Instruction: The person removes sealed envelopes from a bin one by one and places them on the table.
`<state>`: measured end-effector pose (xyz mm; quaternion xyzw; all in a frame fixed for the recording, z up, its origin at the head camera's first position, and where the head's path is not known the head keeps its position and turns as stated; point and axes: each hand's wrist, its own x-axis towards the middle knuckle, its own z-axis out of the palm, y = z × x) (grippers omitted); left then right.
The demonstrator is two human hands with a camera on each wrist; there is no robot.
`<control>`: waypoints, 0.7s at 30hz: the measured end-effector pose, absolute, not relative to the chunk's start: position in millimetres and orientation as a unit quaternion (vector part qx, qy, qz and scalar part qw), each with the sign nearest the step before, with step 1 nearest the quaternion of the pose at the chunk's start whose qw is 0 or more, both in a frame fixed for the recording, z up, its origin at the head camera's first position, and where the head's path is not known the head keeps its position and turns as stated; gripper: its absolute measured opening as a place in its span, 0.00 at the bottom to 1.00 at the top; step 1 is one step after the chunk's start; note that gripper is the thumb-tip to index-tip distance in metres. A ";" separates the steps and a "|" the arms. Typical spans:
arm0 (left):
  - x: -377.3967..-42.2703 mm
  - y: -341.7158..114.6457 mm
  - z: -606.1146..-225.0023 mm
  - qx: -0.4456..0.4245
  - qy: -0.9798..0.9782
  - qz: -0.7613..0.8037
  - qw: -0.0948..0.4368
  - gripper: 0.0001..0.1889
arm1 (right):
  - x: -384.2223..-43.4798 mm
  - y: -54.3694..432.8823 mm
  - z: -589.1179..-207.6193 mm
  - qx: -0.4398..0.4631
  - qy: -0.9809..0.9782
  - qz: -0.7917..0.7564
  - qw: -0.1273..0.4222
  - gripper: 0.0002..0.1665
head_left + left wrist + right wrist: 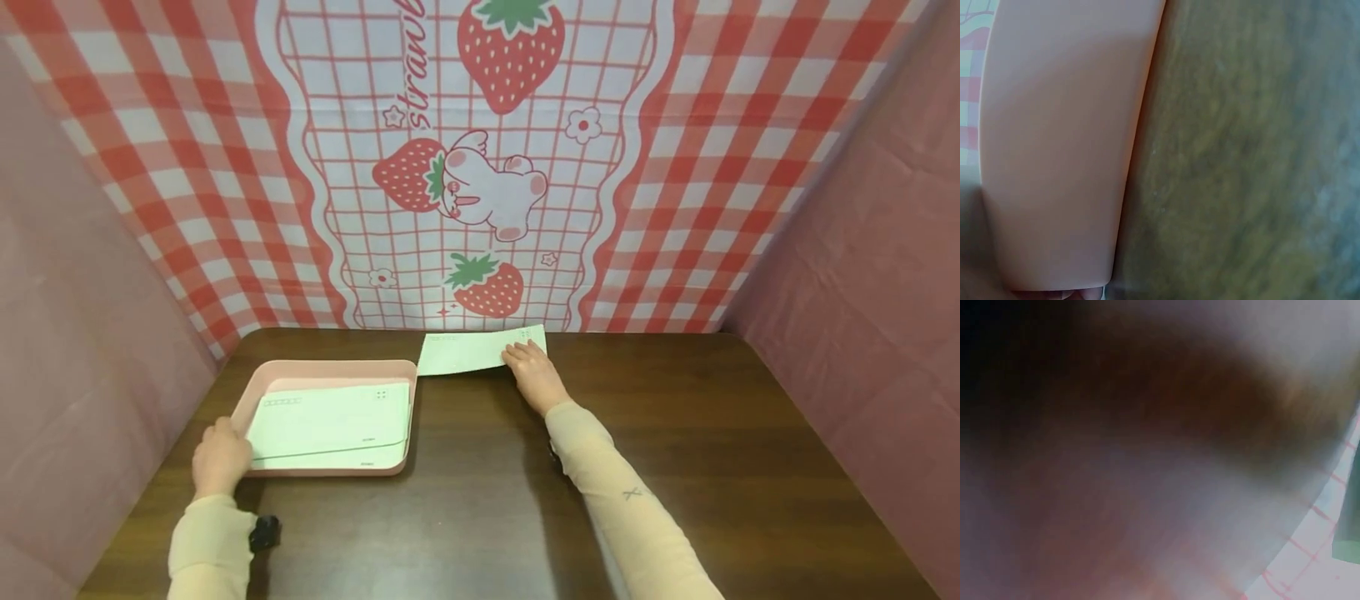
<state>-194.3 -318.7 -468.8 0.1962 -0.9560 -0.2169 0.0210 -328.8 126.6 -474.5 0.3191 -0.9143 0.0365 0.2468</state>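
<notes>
Left grip (222,457) closes round the near left corner of the tray (337,372); the left wrist view shows fingertips at the end of its pink wall. Right grip (531,375) holds the right end of a pale green envelope (461,354), fingers laid over the top, thumb hidden. That envelope is at the far side of the surface (480,517), before the checked cloth (225,167), its left end just beside the tray's far right corner; whether the two touch, I cannot tell.

Two more lie in the tray, overlapping: the upper envelope (326,421) covers most of the lower envelope (337,458), whose near edge shows as a strip. Small printed boxes mark the upper one's far corners.

Both sleeves are cream, and a black device (264,533) sits at the left wrist. Blur fills most of the right wrist view.
</notes>
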 end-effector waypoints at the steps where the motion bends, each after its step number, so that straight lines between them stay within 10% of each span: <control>1: -194.5 -318.7 -468.8 0.197 -0.956 -0.217 0.020 0.20 | -328.7 127.0 -474.2 0.315 -0.919 0.034 0.235 0.17; 21: -192.6 -319.1 -466.6 0.185 -0.957 -0.222 0.021 0.21 | -333.3 124.4 -476.8 0.324 -0.934 -0.033 0.148 0.09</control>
